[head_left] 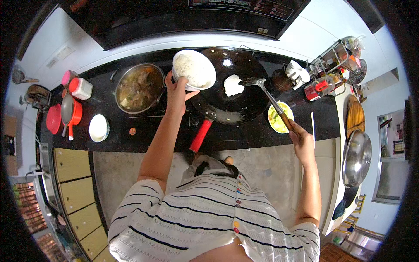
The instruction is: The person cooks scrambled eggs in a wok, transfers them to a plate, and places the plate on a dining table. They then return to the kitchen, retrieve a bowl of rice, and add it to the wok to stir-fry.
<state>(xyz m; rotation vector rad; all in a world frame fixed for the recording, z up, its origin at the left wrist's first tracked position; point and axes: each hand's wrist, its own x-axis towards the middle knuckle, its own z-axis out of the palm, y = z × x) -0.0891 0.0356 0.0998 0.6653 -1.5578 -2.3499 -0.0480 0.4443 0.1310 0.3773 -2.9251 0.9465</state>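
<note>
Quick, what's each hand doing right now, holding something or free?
Left hand: closed on a white bowl of rice.
Right hand: closed around the handle of a spatula.

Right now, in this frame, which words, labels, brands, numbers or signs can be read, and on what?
Black hood: pale characters along its panel, partly cut off at the top edge; wording not copied here, smaller marks too small to read.
Red-labelled jar: label print too small to read.
Bowl of rice, wok, spatula: no text visible.
</note>
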